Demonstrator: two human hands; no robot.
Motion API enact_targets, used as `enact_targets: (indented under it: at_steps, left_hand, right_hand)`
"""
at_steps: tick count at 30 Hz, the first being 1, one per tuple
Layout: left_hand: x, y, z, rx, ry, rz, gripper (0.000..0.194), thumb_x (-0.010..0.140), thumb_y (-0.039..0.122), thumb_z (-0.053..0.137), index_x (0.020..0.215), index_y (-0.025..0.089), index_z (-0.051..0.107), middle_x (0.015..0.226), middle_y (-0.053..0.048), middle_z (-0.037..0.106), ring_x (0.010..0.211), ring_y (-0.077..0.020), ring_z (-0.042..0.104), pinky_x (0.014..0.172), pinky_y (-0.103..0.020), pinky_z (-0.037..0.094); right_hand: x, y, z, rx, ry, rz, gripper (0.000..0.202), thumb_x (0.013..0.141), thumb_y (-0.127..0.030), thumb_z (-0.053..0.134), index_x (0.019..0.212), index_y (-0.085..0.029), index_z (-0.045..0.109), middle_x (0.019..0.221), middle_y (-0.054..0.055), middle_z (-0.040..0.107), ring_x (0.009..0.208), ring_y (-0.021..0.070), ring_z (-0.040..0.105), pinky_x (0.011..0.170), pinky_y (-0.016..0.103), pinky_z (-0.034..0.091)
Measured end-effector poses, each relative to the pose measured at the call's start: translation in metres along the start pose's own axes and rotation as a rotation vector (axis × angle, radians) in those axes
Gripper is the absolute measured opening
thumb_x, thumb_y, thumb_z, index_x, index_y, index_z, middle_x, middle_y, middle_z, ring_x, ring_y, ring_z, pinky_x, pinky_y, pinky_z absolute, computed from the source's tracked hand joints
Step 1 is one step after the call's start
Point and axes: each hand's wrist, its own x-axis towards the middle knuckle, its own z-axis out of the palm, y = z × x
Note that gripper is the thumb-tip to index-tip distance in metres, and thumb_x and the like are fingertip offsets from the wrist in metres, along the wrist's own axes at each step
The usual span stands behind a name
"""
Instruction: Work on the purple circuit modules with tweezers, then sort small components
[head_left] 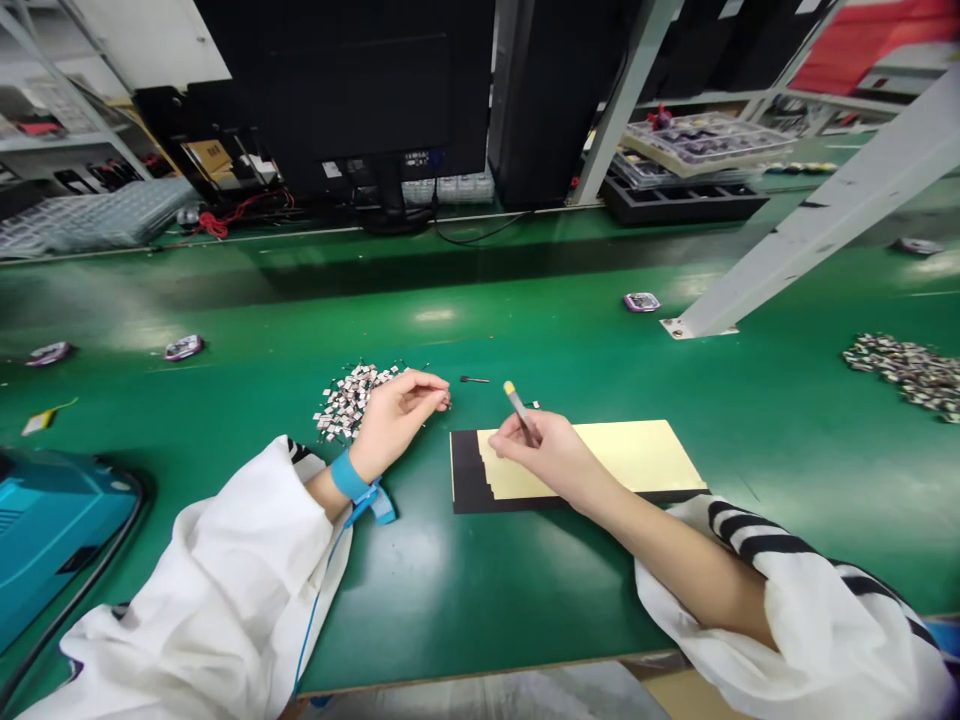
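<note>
On the green bench (465, 590) we see a pile of small white parts (349, 400), its right side partly screened by the left hand (405, 410), whose fingertips are drawn close together; whether they pinch a part is too small for us to tell. The right hand (547, 450) grips a yellow-ended tool (516, 398) and covers part of the yellow sheet (637, 455), which lies over a black board (466, 480). Just beyond the left fingertips we note a small dark piece (474, 379). A pale slanting post (795, 220) is fixed to the bench at right, between a small purple-edged device (641, 302) and a second pile (907, 372). A teal machine (60, 530) occupies the left edge; a black monitor (360, 95) stands at the back. Among the containers, we find a clear compartmented tray (712, 140) with blurred small contents, stacked above a black tray (682, 203), and clear plastic trays (97, 215) at back left, whose contents we cannot make out.
</note>
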Motion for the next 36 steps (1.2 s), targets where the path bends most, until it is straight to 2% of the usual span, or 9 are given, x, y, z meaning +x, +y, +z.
enact_targets:
  at_steps: [6,10,14,17,20,23,31,34,36]
  left_hand:
    - [-0.015,0.012,0.015,-0.162,-0.109,-0.145,0.018,0.067,0.023,0.067,0.078,0.012,0.059,0.073,-0.003,0.064,0.069,-0.0105,0.062,0.068,-0.019,0.052]
    - [-0.02,0.013,0.021,-0.171,-0.151,-0.103,0.02,0.067,0.02,0.067,0.083,0.013,0.059,0.077,-0.003,0.064,0.074,-0.0113,0.062,0.074,-0.021,0.052]
    - [-0.024,0.011,0.025,-0.041,-0.128,0.082,0.025,0.072,0.017,0.062,0.096,0.016,0.055,0.079,-0.003,0.064,0.074,-0.0097,0.061,0.074,-0.021,0.052]
    - [-0.027,0.008,0.026,0.203,-0.068,0.362,0.037,0.075,0.013,0.058,0.11,0.02,0.047,0.082,-0.002,0.063,0.07,-0.0083,0.06,0.071,-0.02,0.052]
    - [-0.029,0.006,0.023,0.416,-0.023,0.62,0.049,0.076,0.012,0.057,0.12,0.023,0.038,0.082,-0.001,0.064,0.063,-0.0068,0.057,0.066,-0.018,0.051]
    - [-0.03,0.005,0.02,0.481,-0.022,0.76,0.058,0.076,0.01,0.058,0.126,0.024,0.031,0.082,-0.001,0.064,0.063,-0.0065,0.057,0.063,-0.017,0.05]
    - [-0.029,0.003,0.017,0.583,-0.061,0.901,0.062,0.074,0.006,0.058,0.128,0.021,0.029,0.091,-0.005,0.063,0.082,-0.0092,0.059,0.074,-0.018,0.05]
    - [-0.031,0.001,0.017,0.597,-0.101,0.908,0.06,0.074,0.006,0.059,0.126,0.019,0.032,0.093,-0.006,0.063,0.086,-0.0099,0.059,0.078,-0.019,0.049]
    - [-0.032,0.002,0.017,0.593,-0.137,0.904,0.056,0.076,0.008,0.057,0.126,0.019,0.033,0.097,-0.006,0.063,0.089,-0.0105,0.059,0.08,-0.019,0.049]
  right_hand:
    - [0.003,-0.004,-0.004,0.373,-0.058,0.087,0.037,0.059,-0.046,0.069,0.07,-0.012,0.058,0.05,-0.005,0.038,0.045,0.0051,0.026,0.042,0.02,0.017]
    - [0.005,-0.003,-0.003,0.483,-0.126,0.115,0.038,0.059,-0.045,0.07,0.07,-0.012,0.058,0.047,-0.007,0.032,0.043,0.0042,0.022,0.041,0.02,0.013]
    - [0.002,-0.004,-0.001,0.449,-0.107,0.074,0.031,0.064,-0.041,0.068,0.07,-0.012,0.059,0.05,-0.006,0.036,0.045,0.0042,0.025,0.042,0.02,0.016]
    - [-0.001,-0.007,0.0,0.442,-0.119,0.028,0.023,0.068,-0.035,0.064,0.07,-0.012,0.059,0.056,-0.003,0.045,0.047,0.0046,0.032,0.044,0.019,0.022]
    - [-0.004,-0.009,0.0,0.452,-0.156,-0.031,0.019,0.071,-0.031,0.062,0.068,-0.013,0.058,0.072,0.001,0.057,0.061,0.0082,0.046,0.055,0.021,0.033]
    - [-0.004,-0.009,-0.001,0.41,-0.178,-0.085,0.017,0.071,-0.031,0.062,0.069,-0.014,0.058,0.076,0.002,0.058,0.074,0.013,0.05,0.064,0.023,0.036]
    - [-0.005,-0.008,-0.002,0.304,-0.136,-0.077,0.024,0.068,-0.037,0.064,0.069,-0.014,0.059,0.056,-0.003,0.044,0.054,0.0091,0.038,0.05,0.022,0.028]
    - [-0.004,-0.007,0.001,0.317,-0.101,-0.04,0.021,0.065,-0.033,0.066,0.064,-0.014,0.058,0.049,-0.006,0.035,0.047,0.0066,0.027,0.046,0.021,0.021]
    - [-0.004,-0.007,0.002,0.375,-0.106,-0.008,0.021,0.062,-0.029,0.068,0.059,-0.013,0.055,0.05,-0.006,0.039,0.048,0.0064,0.03,0.047,0.021,0.023]
